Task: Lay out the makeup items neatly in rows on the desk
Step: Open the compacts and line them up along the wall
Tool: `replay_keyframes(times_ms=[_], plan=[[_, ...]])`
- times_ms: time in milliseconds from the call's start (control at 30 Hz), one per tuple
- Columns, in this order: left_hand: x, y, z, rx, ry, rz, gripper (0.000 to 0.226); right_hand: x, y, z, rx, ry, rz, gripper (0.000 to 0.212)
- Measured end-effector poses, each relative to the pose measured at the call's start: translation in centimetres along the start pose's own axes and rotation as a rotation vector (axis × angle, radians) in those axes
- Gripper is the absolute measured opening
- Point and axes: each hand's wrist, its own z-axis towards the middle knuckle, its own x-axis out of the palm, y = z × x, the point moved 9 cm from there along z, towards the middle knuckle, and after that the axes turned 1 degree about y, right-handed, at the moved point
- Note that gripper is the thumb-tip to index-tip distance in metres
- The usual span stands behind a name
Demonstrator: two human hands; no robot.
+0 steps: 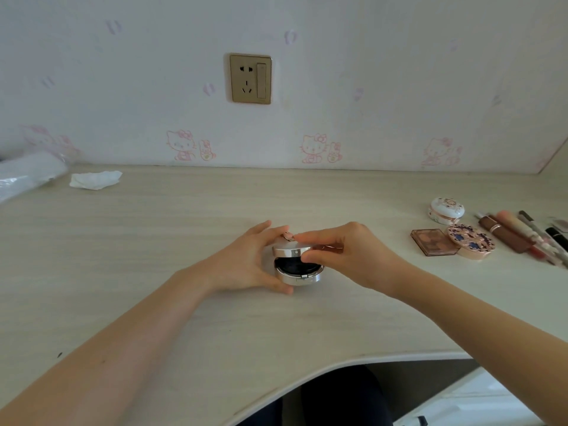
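Pale wood-grain desk (153, 241) runs up to a wall papered with faint pink cartoon cats, and a brass-coloured socket plate (250, 78) sits on that wall straight beyond the hands.

Between the two hands, on the desk at the middle of the view, stands a round silver compact (297, 265), its lid tipped partly up so a dark inside shows (what lies in it is too dim to tell). The left hand (249, 261) curls round the compact's left side, thumb at the base near the front and fingers reaching behind the lid. The right hand (344, 256) pinches the lid's right edge, thumb on the near rim and fingers arched over the top.

Well off to the right of the right hand lies the rest of the makeup: a brown square eyeshadow palette (433, 241) touching a round case with a blue floral top (471, 240), a white domed patterned case (446, 210) just behind them, and further right a loose bunch of lipstick tubes and pencils (522, 233) lying side by side, angled away, some cut off by the frame edge.

Far to the left of the left hand, near the wall, rests a crumpled white tissue (95, 179), and beyond it a clear plastic bag (27, 173) at the frame's edge.
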Motion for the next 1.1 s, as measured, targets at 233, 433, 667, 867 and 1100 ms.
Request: replay_keyframes(times_ms=[233, 433, 667, 867, 1100], plan=[[-0.3, 0.9, -0.5, -0.044, 0.017, 0.079, 0.122, 0.8, -0.6, -0.6, -0.039, -0.081, -0.037, 0.044], [-0.7, 0.3, -2.4, -0.033, -0.203, -0.063, 0.108, 1.1, -1.0, -0.7, -0.030, -0.125, -0.055, 0.034], [-0.9, 0.6, -2.9, -0.076, -0.381, -0.199, 0.091, 1.3, -1.4, -0.9, -0.019, -0.110, -0.126, 0.036], [-0.8, 0.5, -2.9, -0.066, -0.381, -0.194, 0.100, 0.2, -0.9, 0.5, -0.018, -0.115, -0.161, 0.023], [-0.7, 0.8, -3.1, -0.103, -0.404, -0.233, 0.093, -0.3, -0.5, 2.4, 0.040, 0.008, -0.141, 0.014]])
